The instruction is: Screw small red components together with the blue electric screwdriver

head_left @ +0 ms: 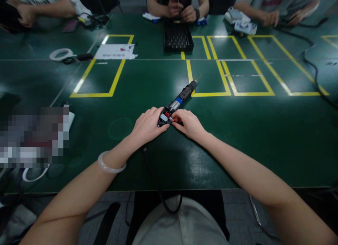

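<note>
An electric screwdriver (180, 99) with its inner parts exposed lies slanted on the green table, its thin bit pointing away and to the right. Silver, blue and red parts show along its body. My left hand (148, 124) is closed around its rear end, thumb along the near side. At the same end, my right hand (188, 122) pinches at a small orange-red piece (173, 120), perhaps a wire; the fingertips hide most of it. From under my left hand a black cord (153, 171) runs down over the table's front edge to my lap.
Yellow tape outlines (92, 95) mark the green table (253, 132). A black tray (178, 44) of small parts stands at the far side, where several people work. A white paper (115, 51) and cable coil (61, 54) lie left; a black cable (311, 63) runs right.
</note>
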`<action>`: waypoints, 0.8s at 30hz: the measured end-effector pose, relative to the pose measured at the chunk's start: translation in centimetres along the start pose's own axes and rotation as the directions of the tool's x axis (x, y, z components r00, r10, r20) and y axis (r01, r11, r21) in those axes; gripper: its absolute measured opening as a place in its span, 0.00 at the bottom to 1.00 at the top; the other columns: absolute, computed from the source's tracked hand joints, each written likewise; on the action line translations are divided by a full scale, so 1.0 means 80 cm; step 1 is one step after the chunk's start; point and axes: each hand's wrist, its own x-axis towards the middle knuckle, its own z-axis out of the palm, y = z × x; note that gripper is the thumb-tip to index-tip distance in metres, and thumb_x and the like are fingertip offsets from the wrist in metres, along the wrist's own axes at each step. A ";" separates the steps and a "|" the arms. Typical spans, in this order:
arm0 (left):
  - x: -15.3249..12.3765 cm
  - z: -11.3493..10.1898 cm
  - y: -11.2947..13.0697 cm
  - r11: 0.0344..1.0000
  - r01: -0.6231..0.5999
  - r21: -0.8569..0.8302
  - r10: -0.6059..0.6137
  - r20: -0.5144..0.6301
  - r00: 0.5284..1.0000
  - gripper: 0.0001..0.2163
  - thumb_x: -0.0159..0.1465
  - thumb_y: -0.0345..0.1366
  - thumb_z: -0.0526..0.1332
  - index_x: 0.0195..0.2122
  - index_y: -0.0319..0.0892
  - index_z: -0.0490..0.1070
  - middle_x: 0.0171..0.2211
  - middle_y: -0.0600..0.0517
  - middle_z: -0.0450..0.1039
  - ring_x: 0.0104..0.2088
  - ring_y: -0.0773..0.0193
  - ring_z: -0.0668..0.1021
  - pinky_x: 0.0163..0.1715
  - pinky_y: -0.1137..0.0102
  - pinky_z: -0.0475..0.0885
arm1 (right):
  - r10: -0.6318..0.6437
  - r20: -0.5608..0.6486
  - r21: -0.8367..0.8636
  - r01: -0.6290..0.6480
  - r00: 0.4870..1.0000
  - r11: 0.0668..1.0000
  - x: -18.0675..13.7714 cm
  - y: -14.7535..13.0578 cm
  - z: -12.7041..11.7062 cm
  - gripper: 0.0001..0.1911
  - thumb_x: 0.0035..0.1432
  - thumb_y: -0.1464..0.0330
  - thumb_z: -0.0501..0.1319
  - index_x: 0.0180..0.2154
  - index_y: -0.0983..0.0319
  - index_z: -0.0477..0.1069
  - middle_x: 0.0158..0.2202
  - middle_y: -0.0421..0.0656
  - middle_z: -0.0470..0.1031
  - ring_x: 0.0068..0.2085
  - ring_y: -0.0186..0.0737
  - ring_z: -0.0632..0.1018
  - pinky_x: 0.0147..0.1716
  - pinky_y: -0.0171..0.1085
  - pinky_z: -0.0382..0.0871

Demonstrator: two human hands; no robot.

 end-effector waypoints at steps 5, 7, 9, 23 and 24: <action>0.000 0.001 -0.002 1.000 -0.015 0.007 0.015 0.002 1.000 0.28 0.66 0.47 0.60 0.64 0.39 0.62 0.52 0.40 0.71 0.51 0.46 0.74 0.47 0.59 0.70 | -0.010 0.016 -0.018 0.010 1.000 1.000 -0.002 0.001 -0.002 0.02 0.65 0.71 0.60 0.37 0.60 0.70 0.34 0.44 0.77 0.37 0.44 0.75 0.41 0.41 0.62; 0.000 0.001 -0.002 1.000 -0.015 0.016 0.015 0.001 1.000 0.29 0.67 0.47 0.60 0.65 0.38 0.62 0.52 0.40 0.71 0.52 0.46 0.74 0.47 0.59 0.70 | -0.013 0.014 -0.030 0.013 1.000 0.999 -0.001 0.000 -0.002 0.02 0.66 0.71 0.59 0.37 0.60 0.69 0.34 0.44 0.77 0.37 0.44 0.74 0.40 0.41 0.62; 0.000 0.002 -0.001 1.000 -0.011 0.024 0.011 -0.002 1.000 0.28 0.68 0.49 0.59 0.65 0.39 0.62 0.52 0.40 0.71 0.52 0.46 0.75 0.47 0.59 0.70 | -0.016 0.007 -0.040 0.016 1.000 0.999 -0.001 0.000 -0.002 0.03 0.66 0.71 0.58 0.37 0.60 0.69 0.34 0.44 0.76 0.37 0.44 0.74 0.40 0.41 0.62; 0.014 0.004 0.012 0.988 0.096 0.123 -0.091 -0.051 0.995 0.26 0.68 0.58 0.54 0.55 0.40 0.68 0.45 0.40 0.72 0.42 0.45 0.79 0.39 0.61 0.71 | -0.015 -0.010 0.038 0.016 1.000 0.999 -0.003 0.000 -0.002 0.16 0.58 0.78 0.55 0.47 0.61 0.69 0.41 0.47 0.78 0.43 0.47 0.75 0.45 0.44 0.66; 0.013 0.003 0.012 0.985 0.106 0.138 -0.100 -0.053 0.994 0.25 0.69 0.57 0.55 0.54 0.40 0.68 0.45 0.40 0.72 0.43 0.45 0.79 0.38 0.61 0.72 | -0.009 -0.008 0.055 0.009 1.000 0.998 -0.003 0.001 -0.004 0.17 0.58 0.78 0.54 0.47 0.61 0.69 0.41 0.46 0.78 0.43 0.47 0.76 0.46 0.44 0.66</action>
